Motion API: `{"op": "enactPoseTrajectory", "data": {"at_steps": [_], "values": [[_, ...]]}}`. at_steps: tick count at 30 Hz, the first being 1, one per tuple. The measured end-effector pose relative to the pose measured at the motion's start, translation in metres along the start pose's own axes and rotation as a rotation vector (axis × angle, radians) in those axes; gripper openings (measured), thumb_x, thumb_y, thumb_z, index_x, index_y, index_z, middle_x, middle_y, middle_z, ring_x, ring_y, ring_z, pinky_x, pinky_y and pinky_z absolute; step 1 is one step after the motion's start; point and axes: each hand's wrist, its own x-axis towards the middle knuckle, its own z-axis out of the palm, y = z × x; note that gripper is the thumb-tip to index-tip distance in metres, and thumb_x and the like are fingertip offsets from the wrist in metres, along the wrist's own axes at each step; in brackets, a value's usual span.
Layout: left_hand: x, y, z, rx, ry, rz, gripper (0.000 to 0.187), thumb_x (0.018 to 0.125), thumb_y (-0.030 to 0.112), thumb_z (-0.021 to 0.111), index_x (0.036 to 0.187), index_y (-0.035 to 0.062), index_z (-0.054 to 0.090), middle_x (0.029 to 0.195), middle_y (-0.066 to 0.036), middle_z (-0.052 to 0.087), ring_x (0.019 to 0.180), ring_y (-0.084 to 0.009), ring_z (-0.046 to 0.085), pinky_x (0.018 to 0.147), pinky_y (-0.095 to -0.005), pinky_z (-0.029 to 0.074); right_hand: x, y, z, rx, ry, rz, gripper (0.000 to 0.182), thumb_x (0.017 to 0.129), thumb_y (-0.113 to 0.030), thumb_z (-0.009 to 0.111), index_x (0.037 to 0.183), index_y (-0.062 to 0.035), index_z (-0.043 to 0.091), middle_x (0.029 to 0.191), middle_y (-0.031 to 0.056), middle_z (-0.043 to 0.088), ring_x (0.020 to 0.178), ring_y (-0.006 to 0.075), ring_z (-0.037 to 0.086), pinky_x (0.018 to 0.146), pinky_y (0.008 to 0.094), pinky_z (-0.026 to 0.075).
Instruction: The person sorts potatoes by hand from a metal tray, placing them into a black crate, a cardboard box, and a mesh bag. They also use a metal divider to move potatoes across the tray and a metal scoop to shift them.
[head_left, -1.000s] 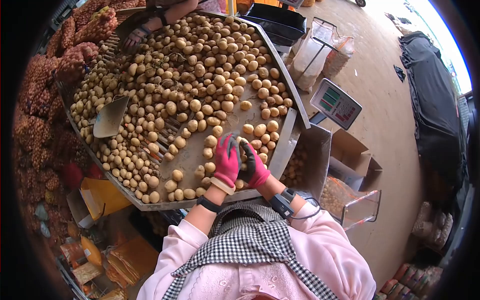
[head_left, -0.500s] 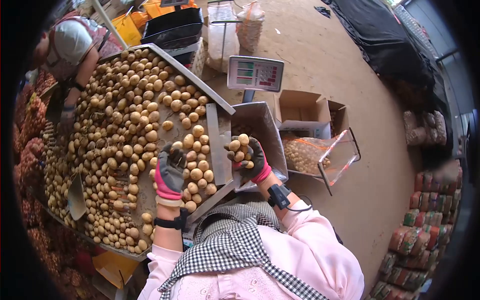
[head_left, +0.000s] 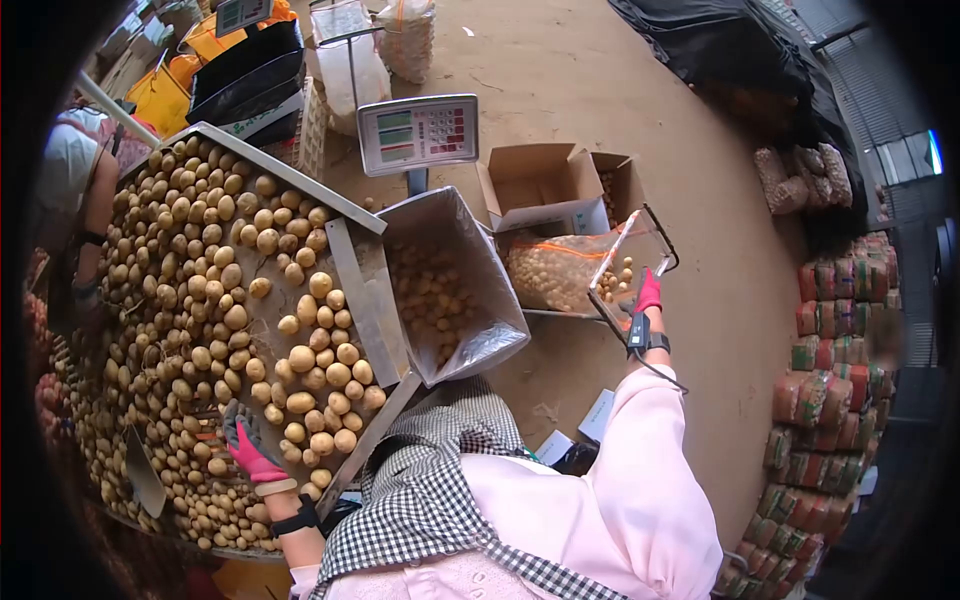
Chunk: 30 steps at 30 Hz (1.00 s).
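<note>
On the left, potatoes (head_left: pixel 302 358) cover much of the worktop (head_left: pixel 290 182). The left hand (head_left: pixel 252 450) is over its near part, fingers loosely spread, with nothing seen in them. Right of the worktop stands a lined box (head_left: pixel 490 290) with potatoes inside. Farther right, a clear bag (head_left: pixel 550 270) lies with its long axis roughly left to right, its mouth at a wire frame (head_left: pixel 665 235). The right hand (head_left: pixel 648 292), much the nearer, is at that mouth; small potatoes (head_left: pixel 612 288) are just left of its fingers, whose grip I cannot tell.

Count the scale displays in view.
2: the near display beyond the lined box, and the far display at top left, partly cut off. Others may be hidden.
</note>
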Motion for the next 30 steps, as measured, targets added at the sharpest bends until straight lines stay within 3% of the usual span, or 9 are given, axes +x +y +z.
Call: {"op": "enactPoseTrajectory", "data": {"at_steps": [4, 6, 9, 12, 15, 21, 25, 28, 30], "values": [[-0.008, -0.023, -0.032, 0.464, 0.093, 0.233, 0.03, 0.096, 0.004, 0.051, 0.125, -0.0044, 0.059, 0.121, -0.009, 0.063, 0.11, -0.0168, 0.056, 0.099, -0.0301, 0.043, -0.101, -0.049, 0.077, -0.071, -0.303, 0.002, 0.05, 0.092, -0.037, 0.062, 0.136, -0.0153, 0.051, 0.127, 0.0101, 0.059, 0.112, 0.0232, 0.057, 0.091, 0.0385, 0.05], [-0.011, -0.036, -0.037, 0.417, 0.168, 0.173, 0.031, 0.095, 0.002, 0.053, 0.125, -0.0035, 0.058, 0.122, -0.009, 0.062, 0.11, -0.0166, 0.057, 0.098, -0.0297, 0.045, -0.164, -0.062, 0.131, -0.072, -0.317, -0.817, 0.036, 0.092, -0.015, 0.062, 0.125, -0.0013, 0.057, 0.114, 0.0119, 0.065, 0.104, 0.0223, 0.062, 0.092, 0.0334, 0.049], [-0.013, -0.051, -0.033, 0.257, 0.152, -0.029, 0.036, 0.09, -0.002, 0.058, 0.125, -0.0006, 0.057, 0.123, -0.008, 0.062, 0.107, -0.016, 0.059, 0.093, -0.0284, 0.048, -0.349, -0.128, 0.201, -0.218, -0.961, -1.071, 0.036, 0.088, -0.009, 0.064, 0.123, -0.0026, 0.059, 0.119, 0.0136, 0.064, 0.108, 0.0243, 0.063, 0.094, 0.0334, 0.049], [-0.017, -0.047, -0.02, 0.452, 0.173, 0.065, 0.033, 0.088, -0.003, 0.059, 0.121, 0.0005, 0.062, 0.122, -0.007, 0.061, 0.104, -0.0153, 0.06, 0.09, -0.0268, 0.049, -0.433, -0.132, 0.285, -0.278, -1.291, -1.397, 0.038, 0.08, -0.007, 0.069, 0.118, -0.009, 0.062, 0.121, 0.0136, 0.061, 0.11, 0.0341, 0.06, 0.094, 0.0382, 0.05], [-0.025, -0.027, -0.007, 0.355, 0.192, 0.087, 0.031, 0.09, -0.001, 0.059, 0.12, 0.0024, 0.063, 0.106, -0.004, 0.064, 0.092, -0.0124, 0.06, 0.079, -0.0232, 0.05, -0.473, -0.121, 0.372, -0.21, -1.214, -1.56, 0.028, 0.082, -0.005, 0.064, 0.11, -0.0089, 0.063, 0.119, 0.0126, 0.062, 0.109, 0.034, 0.059, 0.094, 0.041, 0.049], [-0.059, -0.001, 0.007, -0.109, 0.226, -0.139, 0.023, 0.097, 0.011, 0.058, 0.119, 0.0056, 0.062, 0.081, -0.001, 0.064, 0.063, -0.007, 0.057, 0.059, -0.0192, 0.047, -0.516, -0.121, 0.442, -1.328, -0.86, -1.863, 0.023, 0.084, -0.013, 0.062, 0.107, -0.0106, 0.063, 0.112, 0.0128, 0.062, 0.107, 0.0309, 0.06, 0.089, 0.041, 0.051], [-0.087, 0.005, 0.016, -0.334, 0.222, -0.305, 0.02, 0.097, 0.02, 0.062, 0.111, 0.0064, 0.061, 0.082, -0.005, 0.068, 0.06, -0.0121, 0.062, 0.057, -0.0236, 0.052, -0.521, -0.135, 0.439, -1.393, -0.925, -1.827, 0.022, 0.084, -0.013, 0.064, 0.106, -0.0103, 0.063, 0.109, 0.0121, 0.062, 0.106, 0.0311, 0.06, 0.089, 0.0418, 0.051], [-0.091, 0.003, 0.019, -0.405, 0.249, -0.313, 0.018, 0.098, 0.018, 0.06, 0.11, 0.0053, 0.059, 0.087, -0.007, 0.07, 0.063, -0.0132, 0.065, 0.059, -0.0253, 0.055, -0.537, -0.129, 0.418, -0.853, -1.088, -1.975, 0.021, 0.083, -0.018, 0.066, 0.102, -0.0119, 0.062, 0.106, 0.0112, 0.06, 0.104, 0.0311, 0.058, 0.089, 0.0421, 0.049], [-0.096, 0.001, 0.022, -0.522, 0.208, -0.303, 0.019, 0.099, 0.015, 0.058, 0.115, 0.0046, 0.058, 0.091, -0.007, 0.07, 0.067, -0.013, 0.066, 0.064, -0.0257, 0.057, -0.552, -0.107, 0.407, -1.021, -1.126, -1.992, 0.026, 0.081, -0.023, 0.068, 0.104, -0.012, 0.062, 0.105, 0.01, 0.06, 0.104, 0.0297, 0.059, 0.086, 0.042, 0.05]]}}
